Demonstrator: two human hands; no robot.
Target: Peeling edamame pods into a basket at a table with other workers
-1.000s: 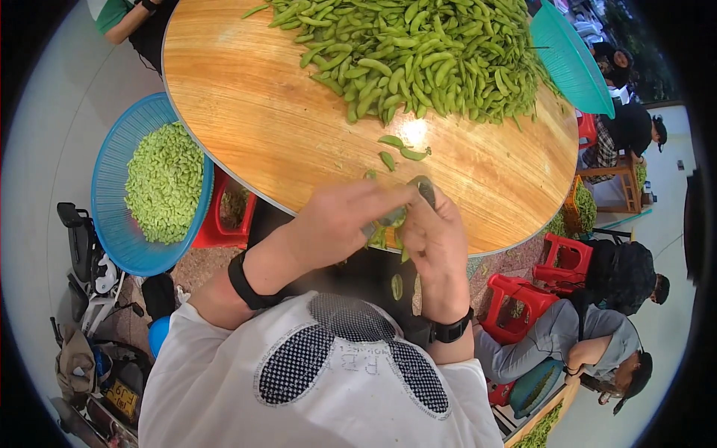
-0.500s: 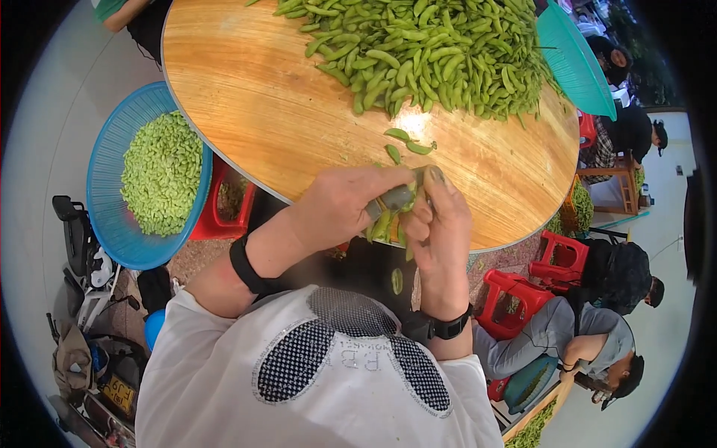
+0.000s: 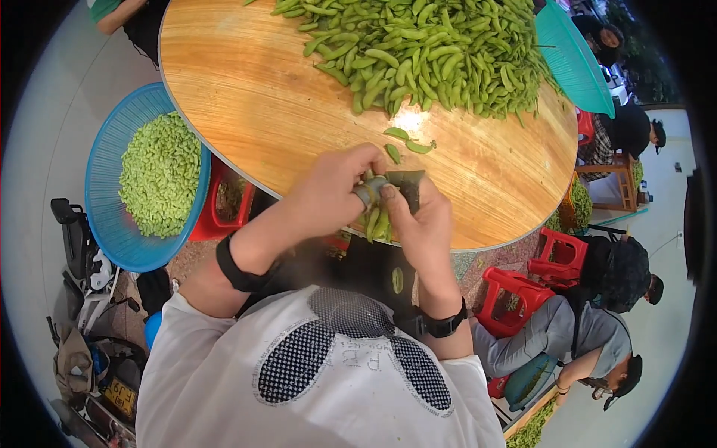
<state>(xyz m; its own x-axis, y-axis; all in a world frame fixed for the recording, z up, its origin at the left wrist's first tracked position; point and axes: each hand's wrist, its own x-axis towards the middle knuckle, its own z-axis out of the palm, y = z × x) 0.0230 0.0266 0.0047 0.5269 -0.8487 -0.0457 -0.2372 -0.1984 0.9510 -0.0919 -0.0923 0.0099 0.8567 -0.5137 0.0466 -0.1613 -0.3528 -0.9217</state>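
Observation:
Over the near edge of the round wooden table (image 3: 246, 112), my left hand (image 3: 328, 190) and my right hand (image 3: 429, 224) meet, both closed. Several green soybean pods (image 3: 379, 224) poke out below my fingers, between the two hands. A grey cover wraps my left thumb, and my right thumb presses close beside it. Beside my right fingers shows a dark olive flat piece (image 3: 409, 183); what it is I cannot tell. A few loose pods (image 3: 403, 138) lie just beyond my hands. Farther back spreads a big heap of soybean pods (image 3: 433, 60).
At left, a blue basket (image 3: 101, 194) holds shelled beans (image 3: 160, 175), beside a red stool (image 3: 228, 198). A teal basket (image 3: 571, 56) leans at the table's far right. More red stools (image 3: 515, 299) and a seated co-worker (image 3: 590, 332) are to the right; a scooter (image 3: 93, 276) stands left.
My hands have shifted slightly left. My right thumb has come down against my left thumb, and the dark olive piece now shows more. The seated co-worker's arm has reached lower.

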